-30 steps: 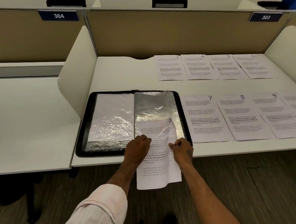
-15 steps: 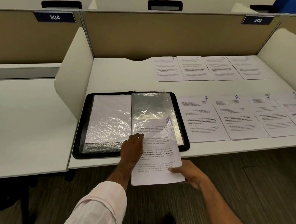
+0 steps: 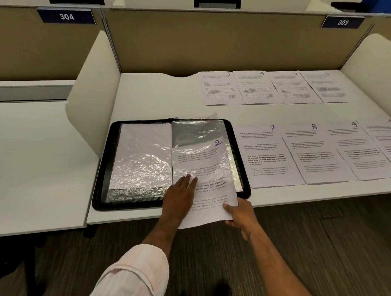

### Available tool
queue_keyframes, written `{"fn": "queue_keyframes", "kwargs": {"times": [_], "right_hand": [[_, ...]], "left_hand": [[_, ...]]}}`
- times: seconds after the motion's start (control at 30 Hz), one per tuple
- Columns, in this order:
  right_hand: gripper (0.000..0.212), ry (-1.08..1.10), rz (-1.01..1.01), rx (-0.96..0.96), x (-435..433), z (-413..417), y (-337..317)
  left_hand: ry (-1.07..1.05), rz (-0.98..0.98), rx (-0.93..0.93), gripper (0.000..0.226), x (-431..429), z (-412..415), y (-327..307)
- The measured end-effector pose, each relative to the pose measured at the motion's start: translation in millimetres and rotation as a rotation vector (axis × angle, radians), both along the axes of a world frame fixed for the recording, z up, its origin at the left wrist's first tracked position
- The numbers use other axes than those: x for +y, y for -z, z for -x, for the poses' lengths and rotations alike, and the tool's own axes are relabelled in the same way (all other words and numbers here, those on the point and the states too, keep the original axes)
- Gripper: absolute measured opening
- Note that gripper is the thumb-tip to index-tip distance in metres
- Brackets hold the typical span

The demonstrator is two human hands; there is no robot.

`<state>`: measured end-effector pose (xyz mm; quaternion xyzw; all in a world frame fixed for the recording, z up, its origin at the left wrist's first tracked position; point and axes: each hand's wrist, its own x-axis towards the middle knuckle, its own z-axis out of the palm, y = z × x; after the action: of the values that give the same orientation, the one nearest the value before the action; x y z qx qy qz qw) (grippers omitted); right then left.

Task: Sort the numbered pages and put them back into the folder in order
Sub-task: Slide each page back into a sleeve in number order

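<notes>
A black folder (image 3: 102, 172) lies open on the white desk with clear plastic sleeves. Page 2 (image 3: 213, 171) is partly inside the right-hand sleeve (image 3: 197, 134), its lower part hanging over the desk's front edge. My left hand (image 3: 179, 198) lies flat with straight fingers on the sleeve's lower edge and the page. My right hand (image 3: 239, 214) pinches the page's bottom right corner. Pages 3, 4, 5 (image 3: 256, 87) and one more lie in a back row. Pages 7 (image 3: 269, 156), 8 (image 3: 312, 151), 9 and 10 lie in a front row to the right.
White side dividers (image 3: 90, 97) stand at both ends of the desk, with a tan back panel (image 3: 218, 40) labelled 303 and 304. A second desk (image 3: 30, 162) lies to the left. Dark floor lies below the front edge.
Page 2 has slid further up into the right sleeve. My right hand moved from the page's middle edge down to its bottom right corner; my left hand stays on the sleeve's lower edge.
</notes>
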<state>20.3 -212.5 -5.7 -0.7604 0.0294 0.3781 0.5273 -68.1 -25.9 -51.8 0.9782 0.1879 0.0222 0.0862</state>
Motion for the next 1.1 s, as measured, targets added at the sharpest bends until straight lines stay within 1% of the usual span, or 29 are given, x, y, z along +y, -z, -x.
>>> {"fn": "queue_keyframes", "kwargs": {"times": [0.1,0.2,0.3,0.37,0.5,0.67,0.77,0.9,1.0,1.1], "right_hand": [[0.024,0.019,-0.03,-0.015,12,-8,2],[0.026,0.027,-0.071,-0.024,10,-9,3],[0.026,-0.112,0.025,-0.051,-4,-4,5],[0.028,-0.153,0.07,-0.047,-12,-1,10],[0.027,-0.061,0.037,-0.053,-9,-3,12],[0.023,0.018,-0.012,-0.07,12,-12,10],[0.018,0.055,0.014,-0.109,23,-19,10],[0.016,0.083,0.016,-0.148,33,-27,9],[0.023,0.12,0.022,-0.155,36,-30,9],[0.044,0.203,-0.023,-0.142,35,-33,10]], "left_hand": [[-0.055,0.054,-0.025,0.054,2,-3,8],[-0.109,0.097,0.006,0.057,3,-5,13],[-0.124,0.132,0.042,0.057,4,-3,17],[-0.112,0.118,0.053,0.055,4,-4,19],[-0.106,0.1,0.045,0.06,4,-8,19],[-0.097,0.07,0.033,0.059,2,-13,17],[-0.084,0.081,0.012,0.054,-2,-11,20],[-0.095,0.065,-0.004,0.054,-3,-11,18],[-0.093,0.071,0.005,0.055,-2,-9,18],[-0.089,0.077,-0.003,0.055,-3,-9,16]]}}
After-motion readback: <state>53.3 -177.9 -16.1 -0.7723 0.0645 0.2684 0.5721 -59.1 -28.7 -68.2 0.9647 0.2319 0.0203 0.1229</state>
